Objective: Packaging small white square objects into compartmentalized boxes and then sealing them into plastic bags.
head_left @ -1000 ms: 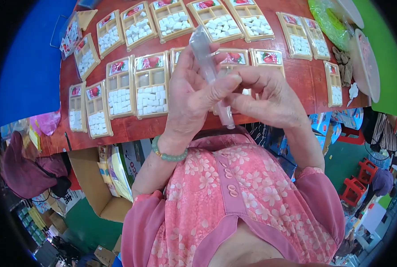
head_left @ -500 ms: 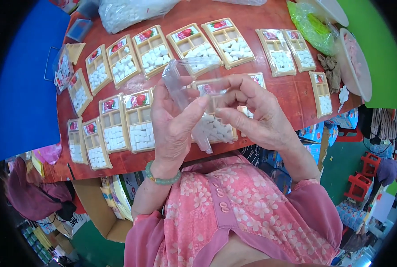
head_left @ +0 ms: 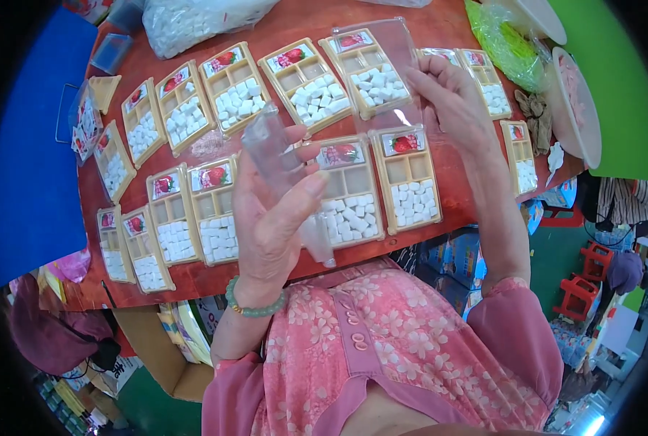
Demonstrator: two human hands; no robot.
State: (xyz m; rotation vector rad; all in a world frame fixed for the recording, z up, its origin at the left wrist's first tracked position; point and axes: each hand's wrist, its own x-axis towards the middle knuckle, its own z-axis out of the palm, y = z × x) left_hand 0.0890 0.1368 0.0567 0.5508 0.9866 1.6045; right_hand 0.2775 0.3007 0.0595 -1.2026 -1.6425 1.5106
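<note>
My left hand is closed round a few nested clear plastic lids, held upright over the table. With thumb and fingers my right hand grips the edge of one clear plastic lid. That lid lies slightly askew over a beige compartment tray in the far row. The tray has a strawberry-printed card at its far end and small white blocks in its near compartment. Two similar filled trays, a wider tray and a narrower tray, stand nearer me, the wider one partly behind my left hand.
More filled trays stand in rows on the red table. A bag of white blocks sits at the far left, above a blue box. To the right are a green plastic bag, brown gloves and a pale bowl.
My right hand has moved away from my left, up and to the right, taking a clear lid over the far tray. My left hand keeps hold of the other lids.
</note>
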